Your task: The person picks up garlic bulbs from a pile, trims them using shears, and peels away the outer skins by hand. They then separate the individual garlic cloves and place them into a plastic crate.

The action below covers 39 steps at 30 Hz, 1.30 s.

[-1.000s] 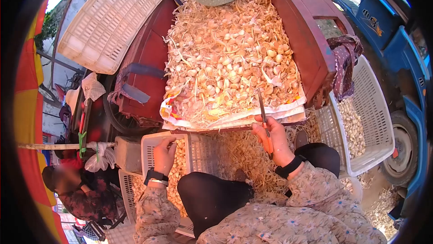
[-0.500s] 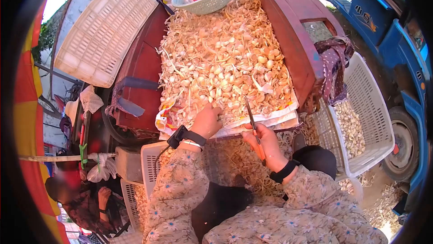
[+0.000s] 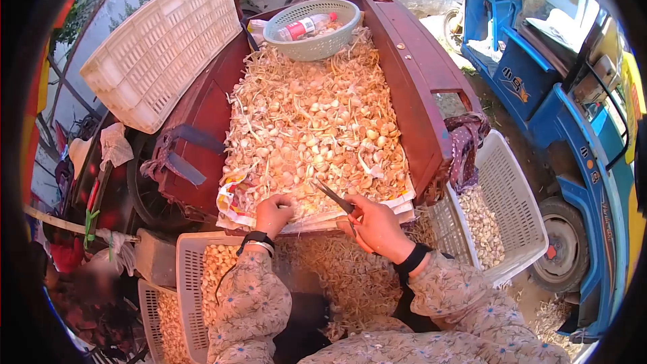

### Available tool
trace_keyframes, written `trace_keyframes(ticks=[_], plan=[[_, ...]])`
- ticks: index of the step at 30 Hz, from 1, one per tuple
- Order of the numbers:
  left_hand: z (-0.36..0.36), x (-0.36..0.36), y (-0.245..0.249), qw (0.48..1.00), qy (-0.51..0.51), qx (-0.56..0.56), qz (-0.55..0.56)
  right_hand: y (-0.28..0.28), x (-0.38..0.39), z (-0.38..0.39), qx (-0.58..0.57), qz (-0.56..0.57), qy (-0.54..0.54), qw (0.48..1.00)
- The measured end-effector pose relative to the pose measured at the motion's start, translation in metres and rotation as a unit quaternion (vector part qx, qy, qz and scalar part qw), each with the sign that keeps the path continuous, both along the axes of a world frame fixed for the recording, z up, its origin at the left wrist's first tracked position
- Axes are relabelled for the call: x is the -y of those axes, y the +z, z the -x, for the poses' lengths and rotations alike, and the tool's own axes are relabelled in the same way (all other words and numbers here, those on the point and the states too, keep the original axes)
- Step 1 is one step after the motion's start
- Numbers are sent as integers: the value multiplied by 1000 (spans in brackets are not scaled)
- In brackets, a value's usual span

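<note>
Garlic bulbs (image 3: 317,136), many with dry stalks and loose skins, are heaped in the red cart bed in front of me. At the heap's near edge is my left hand (image 3: 272,216), its fingers curled together; whatever is in them, if anything, is hidden. My right hand (image 3: 379,226) is wrapped round a pair of scissors (image 3: 331,195), whose dark blades point up and left over the garlic. A gap separates the blades from my left hand. White printed sheeting (image 3: 397,204) shows under the heap's front edge.
A green basket (image 3: 310,50) with a bottle (image 3: 296,29) sits on the far garlic. White crates (image 3: 515,202) (image 3: 192,296) holding garlic flank me. Another crate (image 3: 162,47) leans on the cart's left side (image 3: 195,111). A blue vehicle (image 3: 573,155) stands right.
The view has tilted upward. My left hand has drawn back from the garlic towards me, fingers curled. The scissors have swung from pointing upward to pointing up-left.
</note>
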State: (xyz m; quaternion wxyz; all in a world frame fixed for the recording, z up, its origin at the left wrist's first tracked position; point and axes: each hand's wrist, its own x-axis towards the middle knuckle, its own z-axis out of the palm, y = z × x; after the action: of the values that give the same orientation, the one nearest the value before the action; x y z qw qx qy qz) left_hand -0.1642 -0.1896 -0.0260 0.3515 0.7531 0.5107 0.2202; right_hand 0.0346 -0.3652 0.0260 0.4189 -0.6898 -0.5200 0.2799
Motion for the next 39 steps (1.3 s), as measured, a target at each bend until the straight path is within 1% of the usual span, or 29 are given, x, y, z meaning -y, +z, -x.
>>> trace_keyframes(ticks=[2, 3, 4, 5, 6, 8, 9, 11, 12, 14, 15, 16, 18, 20, 21, 24, 25, 26, 28, 29, 32, 36, 37, 38, 39], plan=[[-1, 3, -5, 996, 64, 41, -53, 25, -22, -16, 175, 8, -13, 984], [-3, 8, -2, 991, 92, 76, -63, 28, -33, -26, 193, -1, -16, 981], [-5, 15, -2, 984, 121, 108, -73, 25, -44, -33, 262, -22, -29, 964], [-8, 14, -20, 972, 118, 202, -34, 26, -54, -40, 285, 10, -38, 958], [-16, 13, -28, 952, 135, 269, -54, 24, -62, -44, 304, 47, -44, 951], [-20, 17, 1, 968, 122, 218, 11, 6, -73, -51, 359, 17, -61, 931], [-20, 17, 9, 957, 125, 259, 37, 0, -78, -52, 386, 2, -69, 920], [-22, 13, 17, 926, 130, 342, 92, 11, -79, -49, 431, 29, -46, 901], [-20, 9, 16, 927, 123, 343, 90, 17, -79, -47, 451, 43, -32, 891], [-12, 0, 15, 930, 110, 340, 85, 23, -88, -60, 358, 148, 7, 922], [-8, -5, 22, 932, 118, 332, 81, 36, -95, -60, 307, 178, -29, 934], [-3, -13, 18, 928, 129, 337, 95, 49, -101, -62, 256, 210, -67, 941], [7, -33, 6, 918, 147, 348, 119, 29, -127, -94, 176, 110, -200, 957], [4, -48, -7, 899, 183, 389, 79, -24, -158, -135, 95, 27, -241, 965], [1, -57, -9, 888, 199, 410, 56, -26, -168, -135, 54, -19, -260, 964], [-6, -87, -10, 914, 177, 354, 90, -33, -183, -131, 123, 39, -315, 940], [-10, -100, -12, 947, 151, 281, 30, -37, -189, -135, 158, 73, -320, 932], [-14, -109, -14, 961, 150, 232, -22, -38, -194, -139, 90, 51, -314, 944], [-25, -125, 1, 973, 140, 130, -128, -41, -203, -150, -50, 7, -302, 952], [-32, -136, 12, 967, 175, 117, -146, -33, -205, -154, -61, 64, -255, 963], [-45, -187, 12, 966, 191, 79, -157, -13, -218, -147, -113, 51, -302, 945], [-63, -250, 14, 951, 240, 27, -193, -25, -237, -166, -147, 13, -273, 951], [-65, -267, 16, 957, 224, 23, -181, -25, -243, -170, -123, 14, -263, 957], [-70, -279, 15, 963, 209, 18, -166, -27, -247, -170, -134, -10, -253, 958], [-79, -282, 20, 965, 185, -30, -182, -27, -251, -172, -140, -4, -240, 961]])
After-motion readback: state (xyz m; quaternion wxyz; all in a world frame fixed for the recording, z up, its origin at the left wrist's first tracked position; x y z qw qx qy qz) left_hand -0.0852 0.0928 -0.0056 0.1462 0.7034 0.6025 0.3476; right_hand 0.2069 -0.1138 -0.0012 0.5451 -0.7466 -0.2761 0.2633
